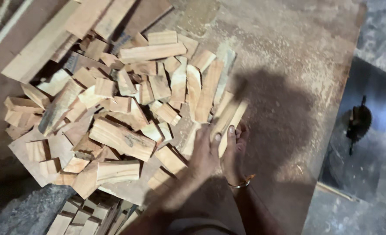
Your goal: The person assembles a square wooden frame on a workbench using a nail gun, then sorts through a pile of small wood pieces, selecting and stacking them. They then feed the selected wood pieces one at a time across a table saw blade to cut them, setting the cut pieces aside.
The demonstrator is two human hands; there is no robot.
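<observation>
Both of my hands meet around one pale wooden stick (229,119) at the right edge of a big heap of cut wood offcuts (114,113). My left hand (205,152) lies over the stick's near end, fingers pointing up along it. My right hand (235,152), with a bangle at the wrist, grips the same stick from the right side. The stick slants up and to the right, its far end resting on the dusty brown table (288,65).
Long planks (41,43) lie at the upper left. More stacked sticks (88,213) sit below the table's near edge. A circular saw blade (359,122) stands in a dark metal surface at the right. Sawdust covers the table's right part.
</observation>
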